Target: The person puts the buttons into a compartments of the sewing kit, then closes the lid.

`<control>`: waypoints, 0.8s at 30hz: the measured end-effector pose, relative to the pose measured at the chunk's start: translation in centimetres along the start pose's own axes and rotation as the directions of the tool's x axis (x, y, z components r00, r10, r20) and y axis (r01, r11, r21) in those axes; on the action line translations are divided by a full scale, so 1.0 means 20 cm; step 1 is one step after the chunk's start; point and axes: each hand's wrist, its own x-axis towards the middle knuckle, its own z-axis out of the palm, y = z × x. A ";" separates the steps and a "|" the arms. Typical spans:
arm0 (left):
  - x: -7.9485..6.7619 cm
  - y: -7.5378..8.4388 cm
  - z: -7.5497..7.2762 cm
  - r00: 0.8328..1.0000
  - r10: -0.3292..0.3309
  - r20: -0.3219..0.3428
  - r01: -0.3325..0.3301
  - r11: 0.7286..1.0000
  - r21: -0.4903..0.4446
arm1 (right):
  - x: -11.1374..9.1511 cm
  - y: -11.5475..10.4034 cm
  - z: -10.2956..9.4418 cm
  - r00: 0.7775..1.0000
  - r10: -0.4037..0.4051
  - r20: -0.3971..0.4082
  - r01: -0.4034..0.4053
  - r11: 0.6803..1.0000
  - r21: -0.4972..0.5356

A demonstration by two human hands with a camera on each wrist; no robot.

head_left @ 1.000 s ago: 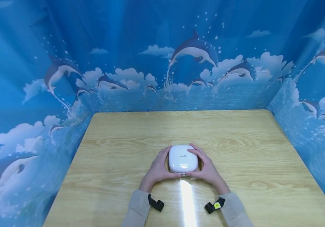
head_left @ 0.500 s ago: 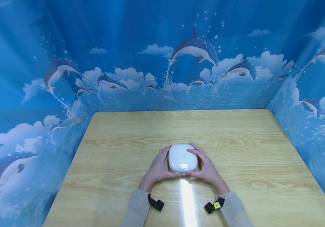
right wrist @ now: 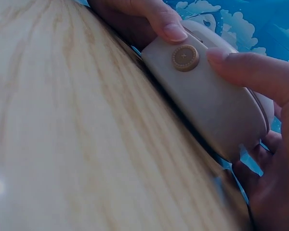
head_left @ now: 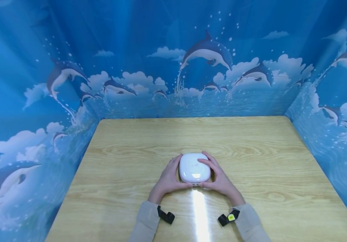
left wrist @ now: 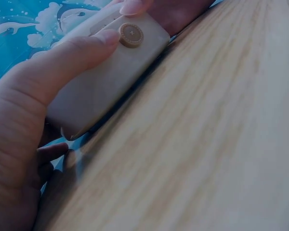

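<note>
A glossy white rounded-square box point(head_left: 193, 169) with faint lettering on its lid sits on the table in the head view, held from both sides. My left hand point(head_left: 169, 176) grips its left side, thumb along the front face. Around the right side curls my right hand point(head_left: 222, 179), one finger reaching onto the lid. On the front face is a round tan knob point(right wrist: 185, 57) with a small plus mark and a dotted rim. Both thumbtips lie beside this knob point(left wrist: 131, 34), one on each side. A seam runs below the lid in the right wrist view.
The box rests on a light wood-grain table point(head_left: 125, 151). A blue curtain point(head_left: 149, 43) printed with dolphins and clouds closes off the back and both sides. Black straps with small cameras point(head_left: 169, 217) circle the wrists, and a bright reflection falls on the tabletop in front of the box.
Both hands keep their hold on the box, which has shifted very slightly to the left and away. The finger on the lid reaches a little further left.
</note>
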 end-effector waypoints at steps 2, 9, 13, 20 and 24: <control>0.00 0.00 0.00 1.000 0.004 0.006 -0.004 1.000 0.013 | 0.00 -0.02 0.00 1.000 0.006 -0.001 -0.006 1.000 0.006; 0.00 0.00 0.00 1.000 -0.011 0.025 0.011 1.000 0.026 | 0.02 -0.17 -0.02 0.998 0.057 0.013 -0.058 0.998 0.035; 0.01 0.00 -0.01 0.999 -0.038 0.014 0.038 0.999 0.011 | 0.06 -0.17 -0.03 0.996 0.083 0.011 -0.084 0.996 0.033; 0.02 0.01 -0.01 0.999 -0.047 0.024 0.047 0.999 -0.008 | 0.07 -0.09 -0.05 0.989 0.141 0.053 -0.141 0.990 -0.011; 0.03 0.02 0.00 0.999 -0.032 0.020 0.032 0.999 -0.027 | 0.09 -0.08 -0.08 0.989 0.137 0.061 -0.132 0.987 -0.087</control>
